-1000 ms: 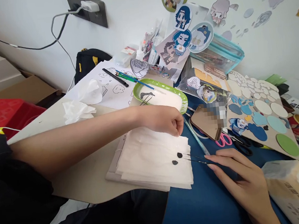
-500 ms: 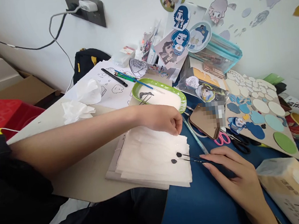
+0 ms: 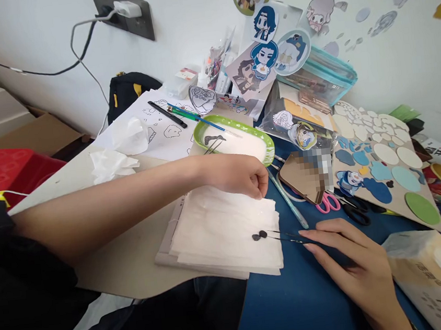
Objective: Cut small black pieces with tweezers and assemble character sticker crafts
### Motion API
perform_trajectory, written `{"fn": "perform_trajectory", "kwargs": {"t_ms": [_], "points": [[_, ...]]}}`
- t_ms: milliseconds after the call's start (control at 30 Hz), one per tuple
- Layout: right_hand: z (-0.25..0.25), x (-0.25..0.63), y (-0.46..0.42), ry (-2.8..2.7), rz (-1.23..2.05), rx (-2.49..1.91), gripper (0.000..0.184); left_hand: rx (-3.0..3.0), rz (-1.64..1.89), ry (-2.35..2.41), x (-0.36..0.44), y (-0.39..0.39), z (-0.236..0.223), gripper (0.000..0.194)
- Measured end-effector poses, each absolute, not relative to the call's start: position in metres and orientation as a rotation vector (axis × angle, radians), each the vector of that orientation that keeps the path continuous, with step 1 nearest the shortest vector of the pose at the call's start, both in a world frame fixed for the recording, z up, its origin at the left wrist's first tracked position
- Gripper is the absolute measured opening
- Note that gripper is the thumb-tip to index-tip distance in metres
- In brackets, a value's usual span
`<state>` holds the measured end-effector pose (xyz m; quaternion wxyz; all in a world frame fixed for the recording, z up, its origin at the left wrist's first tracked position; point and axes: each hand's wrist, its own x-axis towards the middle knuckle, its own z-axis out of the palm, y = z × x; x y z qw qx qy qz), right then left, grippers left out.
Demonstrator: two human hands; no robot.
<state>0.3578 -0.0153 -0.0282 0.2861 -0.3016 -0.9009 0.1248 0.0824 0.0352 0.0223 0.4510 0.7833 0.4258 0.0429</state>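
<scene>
My right hand pinches tweezers, likely positioning black bits on tissue; steadiness needed next. Left hand curled, contents unclear.

Left forearm reaching across, left hand curled into a fist, right hand lower, thumb and forefinger pinching

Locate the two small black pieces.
In the head view, the black pieces lie on the white sheets' right side, by the tweezers in the right hand.
</scene>
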Motion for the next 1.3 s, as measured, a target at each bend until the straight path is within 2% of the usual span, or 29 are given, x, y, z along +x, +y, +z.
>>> {"fn": "perform_trajectory", "kwargs": {"t_ms": [933,1300], "points": [[-0.0311,0.3525,-0.0117,-2.550,0.519,-0.864,0.019,1.931,0.114,1.042,0.0824,0.0353,0.0217,0.018],[-0.0296,0.3497,-0.0118,-2.510,0.488,-0.871,0.017,1.927,0.105,1.054,0.0830,0.0357,0.0218,0.019]]}}
